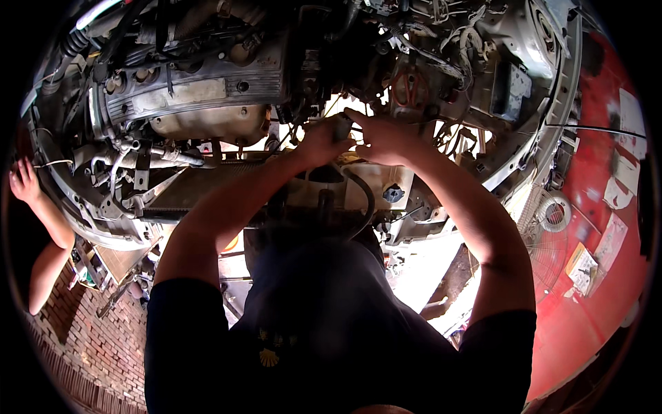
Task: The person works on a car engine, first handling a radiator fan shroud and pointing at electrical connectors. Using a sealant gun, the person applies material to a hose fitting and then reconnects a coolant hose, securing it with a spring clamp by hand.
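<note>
White glare breaks deep shadow, outer edges bending.

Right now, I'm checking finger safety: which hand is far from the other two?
The co-worker's hand, at the far left; the person's left hand and right hand are close together mid-picture.
</note>
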Demonstrator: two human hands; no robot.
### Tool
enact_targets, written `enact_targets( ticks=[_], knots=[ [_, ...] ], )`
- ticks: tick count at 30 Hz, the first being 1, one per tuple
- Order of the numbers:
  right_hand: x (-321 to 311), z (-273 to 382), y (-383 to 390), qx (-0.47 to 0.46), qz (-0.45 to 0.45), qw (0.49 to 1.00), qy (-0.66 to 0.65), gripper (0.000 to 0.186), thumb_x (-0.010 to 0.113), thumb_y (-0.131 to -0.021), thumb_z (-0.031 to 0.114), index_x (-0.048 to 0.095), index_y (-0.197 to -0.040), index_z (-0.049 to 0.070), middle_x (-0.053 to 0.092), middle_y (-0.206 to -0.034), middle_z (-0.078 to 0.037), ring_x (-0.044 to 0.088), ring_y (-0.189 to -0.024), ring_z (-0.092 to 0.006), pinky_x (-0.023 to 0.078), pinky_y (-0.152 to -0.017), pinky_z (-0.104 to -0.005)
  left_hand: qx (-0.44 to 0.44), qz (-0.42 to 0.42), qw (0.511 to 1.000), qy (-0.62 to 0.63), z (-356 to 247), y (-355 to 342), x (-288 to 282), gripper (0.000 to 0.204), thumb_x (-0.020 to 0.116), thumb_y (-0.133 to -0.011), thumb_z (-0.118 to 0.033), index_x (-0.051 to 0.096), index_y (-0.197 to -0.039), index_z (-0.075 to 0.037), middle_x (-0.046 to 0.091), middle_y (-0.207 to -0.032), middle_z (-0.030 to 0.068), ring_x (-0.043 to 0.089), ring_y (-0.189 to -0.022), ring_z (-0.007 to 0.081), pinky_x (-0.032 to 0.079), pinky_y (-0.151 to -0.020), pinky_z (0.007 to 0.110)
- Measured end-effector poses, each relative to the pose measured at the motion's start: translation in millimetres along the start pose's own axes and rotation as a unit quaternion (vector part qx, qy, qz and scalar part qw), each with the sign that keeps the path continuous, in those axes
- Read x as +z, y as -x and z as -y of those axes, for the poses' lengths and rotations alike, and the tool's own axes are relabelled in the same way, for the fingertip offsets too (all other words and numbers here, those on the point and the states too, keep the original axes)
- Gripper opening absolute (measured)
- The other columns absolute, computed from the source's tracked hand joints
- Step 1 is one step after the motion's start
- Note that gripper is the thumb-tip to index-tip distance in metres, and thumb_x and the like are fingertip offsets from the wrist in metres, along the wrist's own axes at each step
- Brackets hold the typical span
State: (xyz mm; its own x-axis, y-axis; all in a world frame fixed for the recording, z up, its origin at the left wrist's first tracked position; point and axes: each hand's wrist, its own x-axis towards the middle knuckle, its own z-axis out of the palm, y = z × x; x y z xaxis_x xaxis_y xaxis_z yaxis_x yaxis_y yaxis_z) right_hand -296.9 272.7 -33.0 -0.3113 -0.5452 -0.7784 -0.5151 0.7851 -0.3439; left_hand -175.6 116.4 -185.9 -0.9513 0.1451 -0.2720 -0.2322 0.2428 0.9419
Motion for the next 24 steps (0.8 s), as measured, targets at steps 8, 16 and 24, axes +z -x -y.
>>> enact_targets(
  ticks=[8,16,24],
  knots=[
    [25.4,-39.2,-28.6,0.077,-0.049,0.972,-0.217,0.086,0.076,-0.091,0.057,0.055,-0.146,-0.005,0.075,-0.122,-0.024,0.072,-0.113,-0.0351,0.058,-0.097,-0.0439,-0.097,0.059,0.992,0.050,-24.1,6.0,-12.9,0.053,0.079,-0.089,-0.034,0.064,-0.128,-0.001,0.071,-0.115,0.0217,0.072,-0.107,0.0347,0.058,-0.092,0.045],
    [75.0,-11.0,-57.7,0.083,-0.035,0.957,-0.276,0.095,0.055,-0.098,0.076,0.064,-0.126,-0.014,0.072,-0.117,-0.030,0.070,-0.110,-0.0387,0.053,-0.096,-0.0449,-0.047,0.237,0.964,0.107,7.0,14.2,-32.6,0.058,0.075,-0.098,-0.019,0.051,-0.148,-0.001,0.066,-0.136,0.0149,0.062,-0.126,0.0241,0.051,-0.107,0.040],
    [45.0,5.8,-76.8,0.043,0.000,0.978,-0.205,0.090,0.047,-0.101,0.075,0.069,-0.120,-0.010,0.073,-0.115,-0.029,0.070,-0.110,-0.0429,0.053,-0.097,-0.0490,-0.144,0.348,0.909,-0.177,-20.7,41.3,-75.9,0.060,0.059,-0.103,-0.051,0.060,-0.147,-0.009,0.069,-0.134,0.0200,0.066,-0.124,0.0365,0.049,-0.110,0.044]
  ],
)
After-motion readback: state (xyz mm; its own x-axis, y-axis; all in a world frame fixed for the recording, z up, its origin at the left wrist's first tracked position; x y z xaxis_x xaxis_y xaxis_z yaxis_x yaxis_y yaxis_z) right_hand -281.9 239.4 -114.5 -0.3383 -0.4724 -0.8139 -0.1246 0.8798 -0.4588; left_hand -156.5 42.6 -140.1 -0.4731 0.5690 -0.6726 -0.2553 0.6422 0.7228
